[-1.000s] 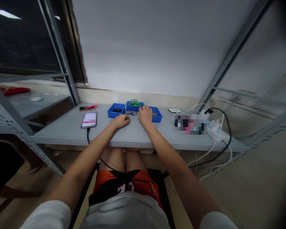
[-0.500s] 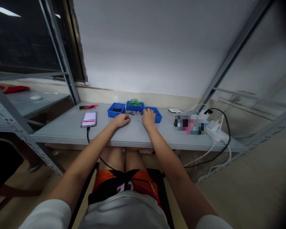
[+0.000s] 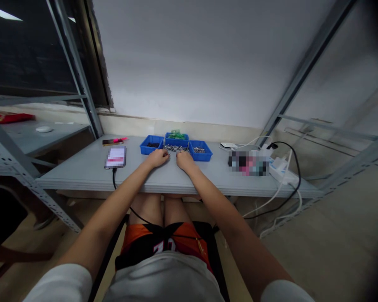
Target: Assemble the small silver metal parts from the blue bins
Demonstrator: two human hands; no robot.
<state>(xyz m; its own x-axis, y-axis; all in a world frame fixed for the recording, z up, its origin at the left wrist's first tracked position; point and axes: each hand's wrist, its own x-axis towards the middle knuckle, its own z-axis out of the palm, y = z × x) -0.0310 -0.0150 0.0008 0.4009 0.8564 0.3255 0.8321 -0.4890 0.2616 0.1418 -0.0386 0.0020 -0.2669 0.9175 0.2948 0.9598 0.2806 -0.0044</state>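
Note:
My left hand (image 3: 158, 157) rests on the grey table in front of the left blue bin, its fingers pinched on something small and dark. My right hand (image 3: 184, 160) is a short way to its right, fingers curled together; what they hold, if anything, is hidden. Just beyond both hands lies a heap of small shiny metal parts (image 3: 175, 148). Around the heap stand a blue bin with black pieces (image 3: 153, 145), a blue bin with green pieces (image 3: 177, 136) and a blue bin with metal pieces (image 3: 199, 150).
On the left lie a phone (image 3: 115, 157) with a black cable and a pink pen (image 3: 119, 139). To the right are a blurred-out item (image 3: 248, 163), a white power strip (image 3: 283, 171) and loose cables. Metal shelf posts flank the table (image 3: 145, 184).
My right hand has moved left, off the right blue bin and close to my left hand, so that bin's metal pieces now show. My left hand has stayed nearly in place.

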